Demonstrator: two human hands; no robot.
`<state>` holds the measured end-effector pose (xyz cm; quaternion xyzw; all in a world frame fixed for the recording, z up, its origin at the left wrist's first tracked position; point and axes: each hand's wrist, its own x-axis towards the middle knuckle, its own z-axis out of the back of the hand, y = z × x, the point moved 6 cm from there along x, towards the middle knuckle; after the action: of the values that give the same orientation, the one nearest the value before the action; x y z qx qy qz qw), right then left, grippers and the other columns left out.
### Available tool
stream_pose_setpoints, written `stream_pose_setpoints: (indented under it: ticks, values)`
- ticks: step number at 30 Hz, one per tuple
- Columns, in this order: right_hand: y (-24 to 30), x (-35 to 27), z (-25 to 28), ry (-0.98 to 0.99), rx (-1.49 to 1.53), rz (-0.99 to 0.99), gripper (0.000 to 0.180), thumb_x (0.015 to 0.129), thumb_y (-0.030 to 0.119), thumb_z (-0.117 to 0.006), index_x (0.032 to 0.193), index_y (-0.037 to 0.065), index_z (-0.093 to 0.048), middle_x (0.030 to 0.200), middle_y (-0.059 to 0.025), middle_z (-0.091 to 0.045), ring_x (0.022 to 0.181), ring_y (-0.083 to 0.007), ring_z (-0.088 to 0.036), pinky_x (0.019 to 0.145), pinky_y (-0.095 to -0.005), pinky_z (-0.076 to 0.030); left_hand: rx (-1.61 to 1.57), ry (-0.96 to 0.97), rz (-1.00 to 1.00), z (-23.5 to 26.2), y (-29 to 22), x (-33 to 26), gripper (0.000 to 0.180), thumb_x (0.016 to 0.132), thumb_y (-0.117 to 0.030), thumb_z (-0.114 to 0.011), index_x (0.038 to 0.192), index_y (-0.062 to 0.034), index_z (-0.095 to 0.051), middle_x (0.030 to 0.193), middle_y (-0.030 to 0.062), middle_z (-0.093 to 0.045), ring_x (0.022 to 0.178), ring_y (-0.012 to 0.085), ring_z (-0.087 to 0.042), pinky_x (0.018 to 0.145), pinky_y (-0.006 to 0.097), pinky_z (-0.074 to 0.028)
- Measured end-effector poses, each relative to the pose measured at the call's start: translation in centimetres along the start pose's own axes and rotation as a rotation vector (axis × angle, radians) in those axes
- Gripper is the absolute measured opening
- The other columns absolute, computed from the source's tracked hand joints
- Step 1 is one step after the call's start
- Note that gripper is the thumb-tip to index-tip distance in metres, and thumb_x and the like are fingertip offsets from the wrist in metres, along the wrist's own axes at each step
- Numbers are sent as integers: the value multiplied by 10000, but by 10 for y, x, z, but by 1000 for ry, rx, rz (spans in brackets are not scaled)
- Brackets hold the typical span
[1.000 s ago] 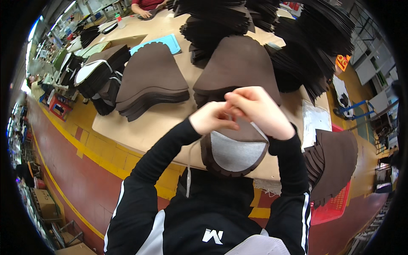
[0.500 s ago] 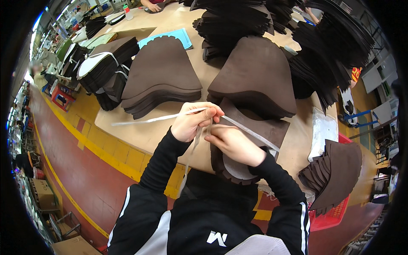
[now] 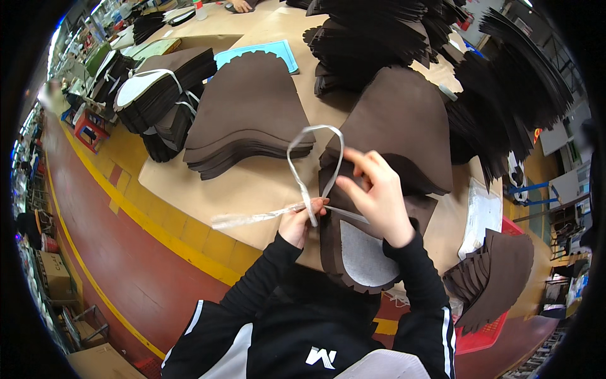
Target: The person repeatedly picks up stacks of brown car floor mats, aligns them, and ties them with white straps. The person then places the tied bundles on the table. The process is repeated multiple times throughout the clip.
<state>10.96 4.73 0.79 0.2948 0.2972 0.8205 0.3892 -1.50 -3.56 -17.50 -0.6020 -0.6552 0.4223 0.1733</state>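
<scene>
A thin stack of dark brown cut pieces [image 3: 353,262], the top one with a grey patch [image 3: 366,256], lies at the table's near edge. My left hand [image 3: 302,218] pinches a clear plastic strap [image 3: 312,167] beside the stack's left side. The strap's loose tail runs left over the table. My right hand [image 3: 375,192] holds the strap's other part, which rises in a loop above both hands.
A tall stack of brown pieces [image 3: 249,117] sits left of centre and another [image 3: 401,129] just behind my hands. Black piles [image 3: 404,31] crowd the far side. Strapped bundles [image 3: 161,95] lie at left. More brown pieces sit in a red crate [image 3: 489,284] at right.
The strap lay stretched flat to the left across the table. Now my right hand has lifted its part into a loop over the stack, and my left hand pinches where the strands cross.
</scene>
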Motion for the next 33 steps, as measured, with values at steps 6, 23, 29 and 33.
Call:
stream_pose_setpoints:
  ticks: [6, 23, 29, 33]
  values:
    - [-26, -41, -46, 139, -361, 219, 110, 799, 112, -691, 842, 24, -640, 852, -117, -561, 765, -296, -620, 683, -374, -502, 472, -65, -322, -23, -33, -7, 194, 828, 5, -695, 1015, 54, -707, 837, 108, -715, 785, 178, -643, 718, 310, -511]
    - [8, -45, -40, 0, -317, 510, 368, 707, 231, -727, 1013, 43, -652, 895, -34, -549, 831, -205, -552, 727, -335, -421, -80, 198, 239, -4, 3, -1, 181, 978, -244, -578, 980, -76, -646, 877, -25, -634, 792, 59, -587, 711, 223, -453]
    - [7, -47, -40, 83, -130, 362, 288, 775, 156, -724, 1035, 46, -663, 1023, -61, -602, 938, -255, -583, 811, -361, -456, -148, 237, 258, -3, 6, 0, 173, 972, -196, -577, 1017, -51, -659, 862, 2, -647, 758, 60, -596, 674, 208, -480]
    - [-34, -40, -60, 258, 818, -60, 224, 998, 207, -505, 890, 49, -622, 784, -102, -615, 796, -208, -606, 781, -307, -460, 148, 197, 7, 4, -6, 4, 188, 958, -183, -588, 1017, -39, -692, 939, 27, -677, 860, 73, -606, 765, 197, -455]
